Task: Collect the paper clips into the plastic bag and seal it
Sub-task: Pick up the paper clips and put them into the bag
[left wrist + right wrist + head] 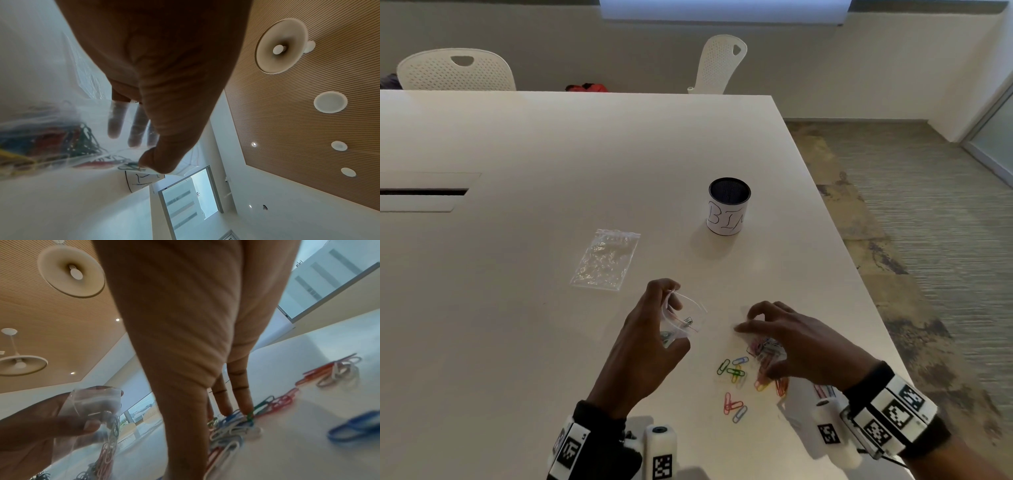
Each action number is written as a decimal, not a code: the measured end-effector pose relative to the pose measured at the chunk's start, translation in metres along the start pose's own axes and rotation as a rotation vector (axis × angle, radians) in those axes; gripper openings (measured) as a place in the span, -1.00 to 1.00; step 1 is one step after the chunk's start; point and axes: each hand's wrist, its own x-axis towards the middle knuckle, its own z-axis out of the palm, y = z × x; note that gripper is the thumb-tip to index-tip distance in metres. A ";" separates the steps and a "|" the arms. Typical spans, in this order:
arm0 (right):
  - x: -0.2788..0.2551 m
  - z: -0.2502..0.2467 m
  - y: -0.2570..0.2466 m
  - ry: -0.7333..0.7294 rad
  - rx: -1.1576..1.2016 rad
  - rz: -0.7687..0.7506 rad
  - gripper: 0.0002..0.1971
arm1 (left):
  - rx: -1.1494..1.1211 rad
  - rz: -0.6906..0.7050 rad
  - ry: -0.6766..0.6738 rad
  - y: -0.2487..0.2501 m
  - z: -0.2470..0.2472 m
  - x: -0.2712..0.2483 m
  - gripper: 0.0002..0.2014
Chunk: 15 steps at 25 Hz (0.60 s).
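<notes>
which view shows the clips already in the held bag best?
Left wrist: the paper clips fill its left side through the plastic bag, though blurred. Right wrist shows a strand of them hanging in the bag in the left hand. Head view shows only specks inside.

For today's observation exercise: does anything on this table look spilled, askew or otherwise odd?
Yes. Coloured paper clips lie scattered loose on the table beneath the right hand, not yet in the plastic bag held by the left hand. A second bag lies askew nearby.
</notes>
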 end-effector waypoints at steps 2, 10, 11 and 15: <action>0.002 0.003 -0.003 0.039 0.029 0.002 -0.39 | 0.001 -0.002 0.005 -0.001 0.000 0.000 -0.30; 0.016 0.013 -0.019 0.186 -0.020 -0.017 -0.80 | -0.002 -0.001 0.012 0.000 0.000 -0.002 -0.28; 0.018 0.013 -0.021 0.185 -0.046 -0.018 -0.81 | -0.003 -0.003 0.012 0.000 0.000 -0.002 -0.28; 0.023 0.012 -0.028 0.171 -0.082 0.007 -0.85 | -0.013 -0.005 0.019 0.001 -0.001 -0.003 -0.29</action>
